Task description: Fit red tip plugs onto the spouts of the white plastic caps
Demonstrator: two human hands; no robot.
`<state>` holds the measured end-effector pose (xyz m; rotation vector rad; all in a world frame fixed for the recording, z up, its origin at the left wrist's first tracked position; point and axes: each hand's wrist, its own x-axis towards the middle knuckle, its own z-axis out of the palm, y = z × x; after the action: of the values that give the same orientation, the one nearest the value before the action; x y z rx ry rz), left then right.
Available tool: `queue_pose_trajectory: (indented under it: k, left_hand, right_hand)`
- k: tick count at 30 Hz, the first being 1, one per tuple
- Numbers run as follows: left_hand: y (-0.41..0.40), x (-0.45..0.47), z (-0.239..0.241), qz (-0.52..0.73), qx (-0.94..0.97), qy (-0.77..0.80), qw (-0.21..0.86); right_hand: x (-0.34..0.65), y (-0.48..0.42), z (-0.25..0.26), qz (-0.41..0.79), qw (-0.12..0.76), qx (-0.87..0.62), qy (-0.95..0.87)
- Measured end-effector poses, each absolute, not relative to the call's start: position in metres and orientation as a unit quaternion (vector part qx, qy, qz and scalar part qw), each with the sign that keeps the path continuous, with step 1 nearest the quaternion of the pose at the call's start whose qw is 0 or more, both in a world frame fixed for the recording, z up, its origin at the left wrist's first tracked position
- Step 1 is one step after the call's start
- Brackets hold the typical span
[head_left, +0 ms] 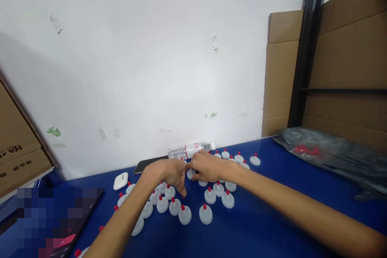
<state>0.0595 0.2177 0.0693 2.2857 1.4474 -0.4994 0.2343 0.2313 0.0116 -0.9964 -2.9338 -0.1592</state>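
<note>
Many small white caps with red tips (205,213) stand on the blue table (256,225). My left hand (167,173) and my right hand (208,167) meet over the middle of the group, fingers curled and pinched together around one white cap (190,174) held between them. One left finger points down toward the caps below. More caps (255,160) stand behind my right hand.
A clear water bottle (190,150) lies by the white wall, next to a dark phone (148,164). A white earbud case (121,180) sits at left. A dark plastic bag (332,155) lies at right. Cardboard stands at both sides.
</note>
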Motion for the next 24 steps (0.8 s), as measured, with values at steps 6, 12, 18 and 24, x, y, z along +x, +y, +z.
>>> queue_pose_trajectory:
  k: [6,12,18,24]
  left_hand:
    - [0.209,0.075,0.057,-0.201,0.813,0.513,0.188]
    - [0.206,0.078,0.059,-0.172,0.830,0.496,0.188]
    - [0.212,0.061,0.076,-0.072,0.844,0.487,0.212]
    - [0.222,0.048,0.090,0.109,0.861,0.490,0.080]
  right_hand:
    - [0.236,0.232,0.014,-0.081,0.040,-0.319,-0.944]
    - [0.242,0.232,0.022,-0.104,0.081,-0.347,-0.929]
    - [0.251,0.232,0.032,-0.103,0.110,-0.384,-0.911]
    - [0.251,0.232,0.036,-0.095,0.118,-0.382,-0.912]
